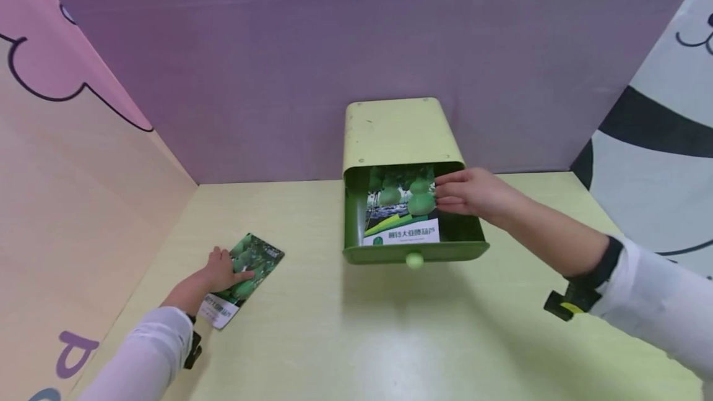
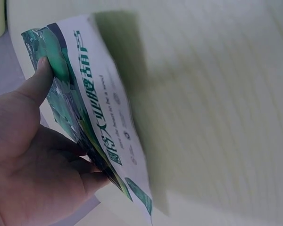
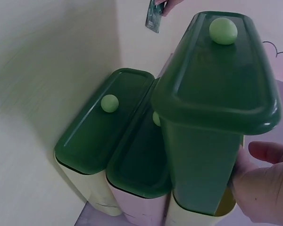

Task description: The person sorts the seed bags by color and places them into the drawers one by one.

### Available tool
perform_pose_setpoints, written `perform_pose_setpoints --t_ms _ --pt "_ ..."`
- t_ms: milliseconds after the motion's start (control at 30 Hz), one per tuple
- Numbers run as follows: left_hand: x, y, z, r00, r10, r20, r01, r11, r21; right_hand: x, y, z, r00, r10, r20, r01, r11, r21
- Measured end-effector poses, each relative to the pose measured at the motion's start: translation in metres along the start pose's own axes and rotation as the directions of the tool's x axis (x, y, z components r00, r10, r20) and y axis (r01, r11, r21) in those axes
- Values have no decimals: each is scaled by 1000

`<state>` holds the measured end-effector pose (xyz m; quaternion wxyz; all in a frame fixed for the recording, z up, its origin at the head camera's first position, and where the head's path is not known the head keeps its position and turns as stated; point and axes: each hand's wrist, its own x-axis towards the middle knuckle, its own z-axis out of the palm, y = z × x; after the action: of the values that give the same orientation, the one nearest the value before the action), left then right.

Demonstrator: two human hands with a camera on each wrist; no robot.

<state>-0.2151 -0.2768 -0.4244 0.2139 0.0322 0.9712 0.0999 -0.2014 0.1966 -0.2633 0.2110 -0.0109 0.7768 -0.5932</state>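
At the left, my left hand (image 1: 221, 269) grips a seed packet (image 1: 253, 263) printed with green gourds. Its thumb lies across the printed face, while the other fingers are at the far edge and partly behind. The packet (image 2: 96, 89) is tilted and casts a shadow on the surface. A second gourd seed packet (image 1: 402, 203) lies inside the pulled-out green drawer (image 1: 414, 254). My right hand (image 1: 473, 194) reaches over the drawer's right side, its fairly straight fingers at that packet's right edge. In the right wrist view the drawer wall hides most of its fingers.
The open drawer belongs to the top cream box (image 1: 398, 132) of a stack. Below it, two closed green drawer fronts (image 3: 101, 136) with round knobs show in the right wrist view. A purple wall (image 1: 278, 79) stands behind the pale tabletop (image 1: 289, 351); printed panels flank it.
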Motion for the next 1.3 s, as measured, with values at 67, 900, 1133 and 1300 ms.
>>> perform_pose_setpoints --t_ms 67,900,1133,1300 --pt "0 0 0 1000 1 -1 -1 1000 5 -2 0 -1 1000 6 9 -7 1000 28" --pt "-6 6 -1 997 17 -69 -17 1000 6 -22 -12 2 991 -121 63 113 986 121" --pt "-5 6 0 984 -63 -164 59 998 -28 -26 -17 3 988 -139 65 124 973 192" --pt "-5 2 -9 968 -140 -208 103 979 -176 -30 -19 4 986 -155 60 135 956 259"
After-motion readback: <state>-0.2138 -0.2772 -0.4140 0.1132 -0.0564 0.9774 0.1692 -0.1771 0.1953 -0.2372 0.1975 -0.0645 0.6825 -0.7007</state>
